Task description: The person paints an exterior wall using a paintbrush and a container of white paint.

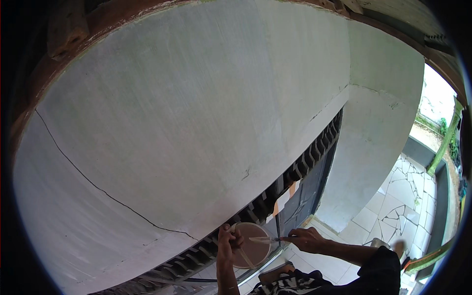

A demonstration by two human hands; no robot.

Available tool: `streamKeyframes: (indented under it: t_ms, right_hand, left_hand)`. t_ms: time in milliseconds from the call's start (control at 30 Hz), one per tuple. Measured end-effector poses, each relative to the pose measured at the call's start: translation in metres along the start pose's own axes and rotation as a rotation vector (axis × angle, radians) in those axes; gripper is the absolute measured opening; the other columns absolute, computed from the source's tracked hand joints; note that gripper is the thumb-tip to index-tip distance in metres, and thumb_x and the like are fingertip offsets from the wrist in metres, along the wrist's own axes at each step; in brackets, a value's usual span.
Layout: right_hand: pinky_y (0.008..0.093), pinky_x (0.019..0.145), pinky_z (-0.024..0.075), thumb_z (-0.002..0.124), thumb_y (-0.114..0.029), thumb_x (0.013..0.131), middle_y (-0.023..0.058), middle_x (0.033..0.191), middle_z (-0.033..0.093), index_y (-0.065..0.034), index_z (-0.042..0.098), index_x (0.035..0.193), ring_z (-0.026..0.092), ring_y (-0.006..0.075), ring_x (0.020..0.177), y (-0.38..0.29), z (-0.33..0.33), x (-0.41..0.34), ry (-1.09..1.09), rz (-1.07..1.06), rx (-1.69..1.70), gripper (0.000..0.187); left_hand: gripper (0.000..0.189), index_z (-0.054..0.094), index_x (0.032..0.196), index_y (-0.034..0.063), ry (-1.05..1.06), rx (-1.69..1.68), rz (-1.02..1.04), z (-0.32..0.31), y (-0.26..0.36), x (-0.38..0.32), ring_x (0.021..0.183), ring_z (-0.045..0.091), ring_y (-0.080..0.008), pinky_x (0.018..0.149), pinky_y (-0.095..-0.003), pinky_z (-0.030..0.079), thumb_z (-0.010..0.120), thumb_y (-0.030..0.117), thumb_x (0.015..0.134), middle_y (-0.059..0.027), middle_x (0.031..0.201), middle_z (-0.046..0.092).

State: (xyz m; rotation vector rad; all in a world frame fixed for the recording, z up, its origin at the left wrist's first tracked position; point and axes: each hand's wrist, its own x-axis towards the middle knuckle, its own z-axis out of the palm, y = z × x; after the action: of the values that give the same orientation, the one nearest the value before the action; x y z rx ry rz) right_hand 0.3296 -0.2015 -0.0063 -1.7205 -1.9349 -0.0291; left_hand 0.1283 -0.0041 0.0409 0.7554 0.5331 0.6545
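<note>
My left hand (230, 239) grips the rim of a round container (254, 250), which has a brownish inside and a pale strip across it. Its contents are not clear. In my right hand (304, 239) is the handle of a paintbrush (263, 239) with pale bristles, held level over the container's opening. Beyond both hands rises a large whitish-green wall (184, 110) with streaky paint and a long thin crack on the left.
A dark metal grille (317, 151) runs along the wall's lower edge, above a dark door (306, 195). Pale floor tiles (368, 217) lie far below on the right. Wooden beams (68, 29) border the wall's top. A green post (448, 136) stands at the far right.
</note>
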Motion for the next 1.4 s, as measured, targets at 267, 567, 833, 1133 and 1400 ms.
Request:
streamKeyframes:
  t_ms: [267,567,833,1133,1400]
  right_hand:
    - [0.0305,0.047,0.0492,0.059,-0.004,0.080,0.0041,0.082,0.061,-0.0185,0.058,0.122,0.062,0.0183,0.065,0.004,-0.005,-0.001,0.073,0.063,0.105,0.044]
    - [0.0365,0.058,0.0491,0.061,-0.001,0.079,0.0118,0.078,0.060,-0.0041,0.065,0.101,0.060,0.0270,0.065,0.056,-0.096,0.058,0.528,0.093,-0.020,0.023]
    - [0.0278,0.057,0.0436,0.053,-0.011,0.091,0.0112,0.070,0.059,-0.0086,0.060,0.118,0.049,0.0123,0.056,0.050,-0.308,0.206,1.050,0.076,-0.024,0.028]
    - [0.0227,0.044,0.0305,0.053,-0.016,0.093,-0.0036,0.056,0.041,-0.0134,0.060,0.121,0.033,0.0040,0.047,0.081,-0.342,0.283,1.123,-0.032,0.089,0.029]
    - [0.0243,0.046,0.0352,0.054,-0.017,0.092,-0.0012,0.056,0.045,-0.0151,0.061,0.120,0.036,0.0056,0.048,0.081,-0.345,0.304,1.127,-0.015,0.118,0.029]
  left_hand:
    - [0.027,0.038,0.090,0.0194,0.059,0.044,-0.007,-0.001,-0.001,-0.002,0.048,0.032,-0.0125,0.045,-0.0264,0.029,0.044,0.009,0.066,-0.0034,0.062,0.039]
    - [0.027,0.039,0.088,0.0218,0.042,0.001,0.004,-0.011,0.004,-0.001,0.046,0.026,-0.0112,0.043,-0.0254,0.024,0.046,0.009,0.064,-0.0018,0.061,0.034]
    - [0.028,0.039,0.088,0.0220,0.049,0.052,-0.010,-0.009,-0.007,0.000,0.045,0.023,-0.0103,0.043,-0.0256,0.023,0.045,0.010,0.064,-0.0030,0.061,0.036]
    - [0.029,0.036,0.090,0.0190,0.110,-0.009,0.008,-0.022,-0.011,-0.003,0.045,0.025,-0.0112,0.041,-0.0264,0.023,0.043,0.007,0.064,-0.0038,0.061,0.037]
    - [0.029,0.038,0.091,0.0218,0.107,0.044,0.001,-0.026,-0.014,0.001,0.048,0.031,-0.0137,0.044,-0.0274,0.027,0.044,0.011,0.064,-0.0068,0.064,0.043]
